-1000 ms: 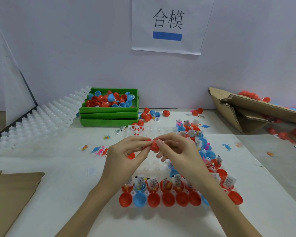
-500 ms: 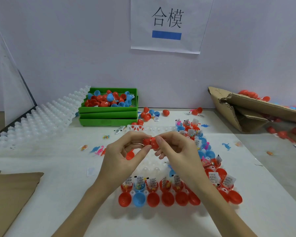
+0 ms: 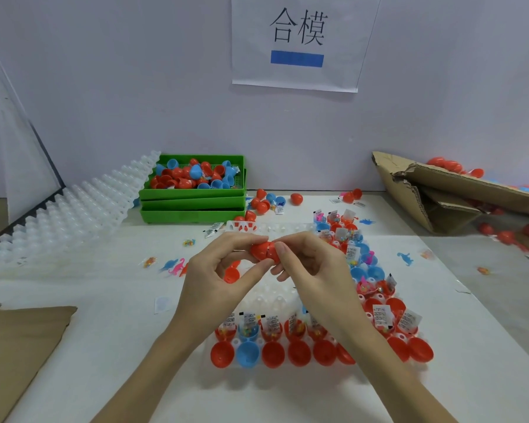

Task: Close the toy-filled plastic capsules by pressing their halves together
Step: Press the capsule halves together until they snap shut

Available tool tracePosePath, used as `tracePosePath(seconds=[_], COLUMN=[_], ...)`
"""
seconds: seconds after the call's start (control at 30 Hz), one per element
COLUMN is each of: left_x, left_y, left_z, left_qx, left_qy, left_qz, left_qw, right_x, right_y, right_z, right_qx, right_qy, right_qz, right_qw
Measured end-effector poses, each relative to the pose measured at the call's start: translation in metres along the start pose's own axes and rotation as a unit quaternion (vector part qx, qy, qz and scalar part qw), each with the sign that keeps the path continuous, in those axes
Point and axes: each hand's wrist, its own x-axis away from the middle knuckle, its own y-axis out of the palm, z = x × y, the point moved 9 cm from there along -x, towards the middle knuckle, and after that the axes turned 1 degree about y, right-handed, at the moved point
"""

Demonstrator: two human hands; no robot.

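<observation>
In the head view, both hands meet above the white tray (image 3: 275,300), holding one red capsule (image 3: 264,253) between them. The left hand (image 3: 217,279) pinches its left half with thumb below and fingers curled over the top; the right hand (image 3: 312,270) pinches the right half the same way from the other side. The capsule's long axis lies roughly level, running left to right from one hand to the other, and a thin seam shows at the middle, so the halves look joined or very nearly so. Judging from that, any remaining squeeze must run straight along this axis, each hand pushing toward the other; neither hand is nearer, since both are already on it.

Below the wrists, the tray's near rows hold open red and blue halves (image 3: 248,355) beside toy-filled halves (image 3: 271,328) with paper slips standing up, not yet closed. Further back, a green bin (image 3: 193,206) holds loose shells, and a torn cardboard box (image 3: 440,203) lies to the right.
</observation>
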Motion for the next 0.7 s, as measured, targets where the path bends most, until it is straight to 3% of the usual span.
tracePosePath(seconds=[0.37,0.57,0.7], left_x=[0.003,0.003,0.005], left_y=[0.002,0.008,0.009], left_z=[0.0,0.003,0.011], left_qx=[-0.059,-0.029,-0.1], left_qy=[0.012,-0.003,0.02], left_qz=[0.011,-0.015,-0.002], left_qw=[0.998,0.999,0.995], right_x=[0.002,0.006,0.008], right_y=[0.001,0.002,0.003], right_z=[0.003,0.011,0.012], right_qx=[-0.049,-0.119,-0.158], right_qy=[0.044,0.107,0.138], right_qz=[0.007,-0.002,-0.008], right_qw=[0.998,0.987,0.978])
